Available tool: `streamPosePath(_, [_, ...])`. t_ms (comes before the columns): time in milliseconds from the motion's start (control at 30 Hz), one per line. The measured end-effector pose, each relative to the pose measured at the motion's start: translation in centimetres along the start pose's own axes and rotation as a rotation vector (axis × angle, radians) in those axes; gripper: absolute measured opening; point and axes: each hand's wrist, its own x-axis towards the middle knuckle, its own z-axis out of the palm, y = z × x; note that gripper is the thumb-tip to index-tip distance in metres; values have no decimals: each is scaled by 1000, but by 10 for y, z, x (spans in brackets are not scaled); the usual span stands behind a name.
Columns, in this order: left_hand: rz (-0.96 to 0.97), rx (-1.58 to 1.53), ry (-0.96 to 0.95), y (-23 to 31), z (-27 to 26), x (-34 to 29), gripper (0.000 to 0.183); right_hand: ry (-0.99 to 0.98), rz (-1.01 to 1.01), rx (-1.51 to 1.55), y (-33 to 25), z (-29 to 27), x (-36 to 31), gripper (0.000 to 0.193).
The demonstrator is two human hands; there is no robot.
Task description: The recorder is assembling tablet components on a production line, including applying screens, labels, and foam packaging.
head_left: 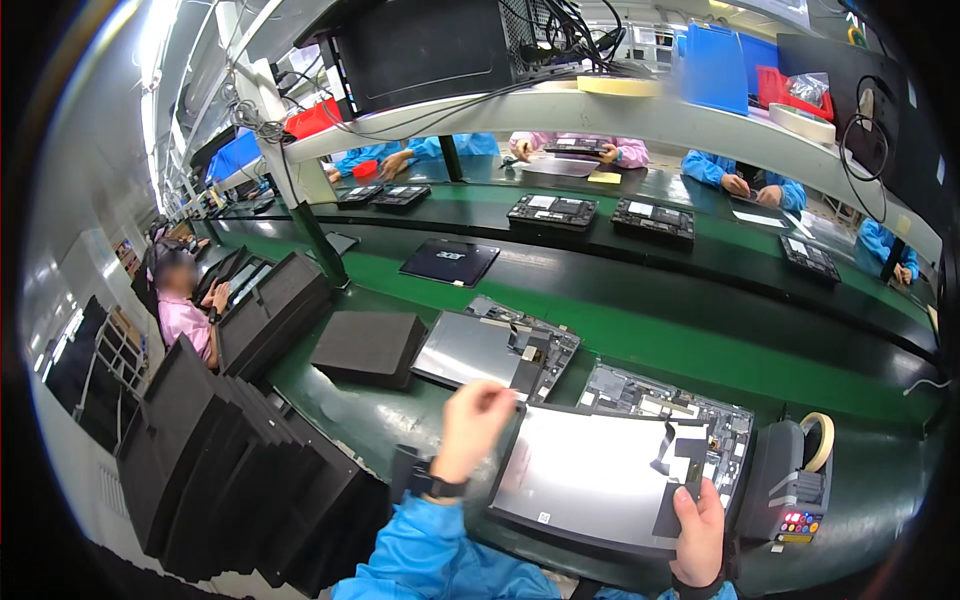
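A silver-backed display panel (580, 470) lies tilted in front of me, with a dark ribbon cable and pale tape patches near its right end. My right hand (700, 532) grips its lower right edge, thumb on top. At the panel's upper left corner, my left hand (472, 428) is closed in a pinch; what its fingertips hold, if anything, is too small to make out. Partly covered by the panel is an opened device body (725, 420) with bare circuit boards. Left of that, a second silver panel (465, 350) rests on another opened device (560, 348).
A grey tape dispenser (785, 490) stands at the right. Black foam trays (230, 470) are stacked at the left, near a black foam block (365, 345). Beyond, a dark cover (450, 262) and opened devices (552, 211) lie along the line. An overhead shelf (560, 110) crosses above; co-workers sit opposite.
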Motion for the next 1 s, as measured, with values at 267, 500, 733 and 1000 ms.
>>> streamPosePath(267, [-105,377,8,-138,-36,2,14,45,-8,6,1,6,2,32])
streamPosePath(500, [46,524,5,-139,-31,1,16,90,-38,3,2,12,-2,30])
streamPosePath(733, [63,570,165,-137,-29,-4,30,97,61,100,2,9,-3,33])
streamPosePath(1000, [-270,-730,-90,-37,-60,-64,34,17,352,412,-9,40,-4,29])
